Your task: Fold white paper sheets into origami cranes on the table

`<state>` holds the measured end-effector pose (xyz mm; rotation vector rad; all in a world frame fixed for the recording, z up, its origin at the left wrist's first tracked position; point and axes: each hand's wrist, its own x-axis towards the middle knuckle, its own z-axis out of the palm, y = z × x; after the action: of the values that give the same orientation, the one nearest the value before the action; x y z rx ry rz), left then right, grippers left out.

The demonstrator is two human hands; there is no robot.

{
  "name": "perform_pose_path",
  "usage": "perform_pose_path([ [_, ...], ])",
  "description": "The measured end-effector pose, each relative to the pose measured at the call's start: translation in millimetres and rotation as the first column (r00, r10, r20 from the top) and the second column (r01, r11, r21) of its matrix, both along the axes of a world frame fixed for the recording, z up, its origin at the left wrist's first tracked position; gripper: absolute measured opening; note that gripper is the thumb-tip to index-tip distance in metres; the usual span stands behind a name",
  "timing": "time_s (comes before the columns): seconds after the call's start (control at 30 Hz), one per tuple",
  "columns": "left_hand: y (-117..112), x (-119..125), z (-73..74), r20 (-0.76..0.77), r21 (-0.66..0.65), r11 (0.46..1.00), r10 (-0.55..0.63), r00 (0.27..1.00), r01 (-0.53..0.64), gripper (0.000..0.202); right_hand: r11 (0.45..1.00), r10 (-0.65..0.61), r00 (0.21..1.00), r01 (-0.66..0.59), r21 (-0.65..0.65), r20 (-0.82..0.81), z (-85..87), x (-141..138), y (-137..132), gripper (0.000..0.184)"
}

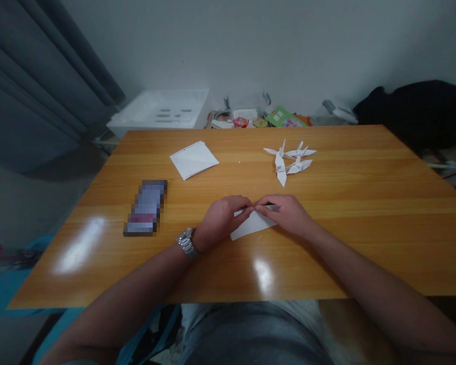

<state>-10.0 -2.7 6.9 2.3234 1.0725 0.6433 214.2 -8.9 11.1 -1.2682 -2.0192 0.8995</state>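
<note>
White paper (pixel 253 224), centre of frame, on the worktop (pixel 365 192). Should be very light, thin, bendy; likely takes a crease well and holds it, but would crumple or tear if tugged. Not likely slippery, though a thin edge could slide on the glossy wood. Best hold: fingertip pinch at edges or corners, light pressure, palm clear of the middle; flatten against the worktop for firm creasing.

Hands: both narrow, thumb and fingers closed on the paper. Left hand (pixel 226 218) pinches its upper left part, right hand (pixel 289 213) its upper right; fingertips meet or nearly meet at the top edge, can't tell if touching.

Look: plain white, matte, no print visible. Long straight lower edge slopes up toward the right of the frame; left corner pokes out below the left hand. Top and right end partly covered by fingers, so full outline and layer count can't be told. Faint crease lines maybe, too blurred to be sure. Similar white: folded paper shapes (pixel 280 165), upper right of centre; notebook sheets (pixel 193 161), upper left of centre.
</note>
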Motion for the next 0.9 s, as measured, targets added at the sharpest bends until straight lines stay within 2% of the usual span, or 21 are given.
perform_pose_path([
  [0.3,2.4,-3.5,3.6,0.011,-0.009,1.000,-0.029,1.000,0.029,0.026,0.998,-0.023,1.000,0.022,-0.064,-0.008,-5.1,8.5,4.8,0.024],
  [0.67,8.7,-10.1,7.6,-0.005,-0.025,1.000,-0.009,1.000,0.009,0.027,0.995,-0.035,0.998,0.029,-0.097,-0.057,-11.8,15.7,9.7,0.027],
  [0.9,11.6,-14.1,8.2,0.000,-0.056,0.998,0.007,1.000,-0.007,0.028,0.990,-0.003,0.998,-0.005,-0.143,-0.055,-13.4,20.0,13.2,0.036],
])
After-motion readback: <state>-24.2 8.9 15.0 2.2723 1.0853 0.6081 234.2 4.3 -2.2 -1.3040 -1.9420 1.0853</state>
